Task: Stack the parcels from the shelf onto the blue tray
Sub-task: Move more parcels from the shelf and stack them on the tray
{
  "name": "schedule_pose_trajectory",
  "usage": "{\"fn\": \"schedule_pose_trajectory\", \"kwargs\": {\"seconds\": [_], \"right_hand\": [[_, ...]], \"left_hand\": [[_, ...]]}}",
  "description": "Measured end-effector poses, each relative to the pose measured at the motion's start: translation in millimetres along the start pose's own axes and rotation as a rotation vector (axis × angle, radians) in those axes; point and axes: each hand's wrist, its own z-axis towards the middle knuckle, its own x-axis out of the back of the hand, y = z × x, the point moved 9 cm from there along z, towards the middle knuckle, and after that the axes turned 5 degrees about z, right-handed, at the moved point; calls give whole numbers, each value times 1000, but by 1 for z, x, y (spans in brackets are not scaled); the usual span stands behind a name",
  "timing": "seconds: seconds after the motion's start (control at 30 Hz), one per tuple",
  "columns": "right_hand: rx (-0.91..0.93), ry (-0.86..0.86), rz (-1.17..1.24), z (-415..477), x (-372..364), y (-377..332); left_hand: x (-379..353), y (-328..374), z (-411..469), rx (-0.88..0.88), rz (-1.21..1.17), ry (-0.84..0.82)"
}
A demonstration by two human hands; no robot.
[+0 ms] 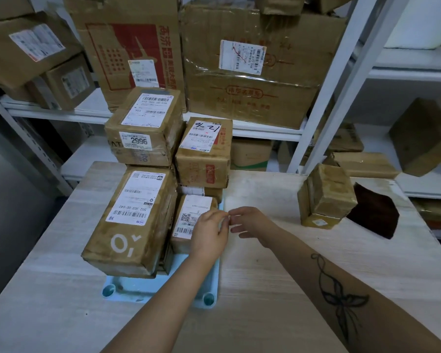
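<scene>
Tray: the blue tray (138,286) lies on the left half of the pale wooden table (265,276), with parcels stacked on it in two columns.
Front parcel: the big front parcel (127,225) sits at the tray's near left. Its white label reads "502 303 00 042" upside down, and a white "O" mark is printed on the cardboard below.
Top parcel: the top parcel (143,128) rides above and behind the front one. Its side sticker reads "2996" in bold, and the upper label's digits are too fine to be sure of.
Marked parcel: the marked parcel (204,154) stands on the right column just beside the top parcel. It has black marker digits scrawled on its label and red printing on its side.
Small parcel: the small parcel (191,217) sits low at the tray's right, with a QR code and barcode on its label.
Left hand: the left hand (209,235) has loosely bent fingers with nothing clasped, and it overlaps the small parcel's near right corner.
Right hand: the right hand (250,222) is relaxed and holds nothing, its fingertips almost meeting the left thumb. A tattoo (339,299) runs along the forearm.
Loose parcel: the loose parcel (326,197) stands on the table well apart to the right, beside a dark brown piece (374,215).
Shelf: the white shelf (265,128) behind holds a red-printed box (133,52) with Chinese characters and a taped box (252,72) with a white label.
</scene>
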Motion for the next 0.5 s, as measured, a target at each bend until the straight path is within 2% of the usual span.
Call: {"fn": "schedule_pose_trajectory", "kwargs": {"seconds": [0.1,0.23,0.5], "right_hand": [[66,103,134,-7,31,-6],[113,279,245,-21,78,-6],[168,440,260,-35,155,4]], "left_hand": [[-15,15,9,86,-210,9],[-47,29,16,286,-530,-65],[-105,74,18,658,-845,-122]]}}
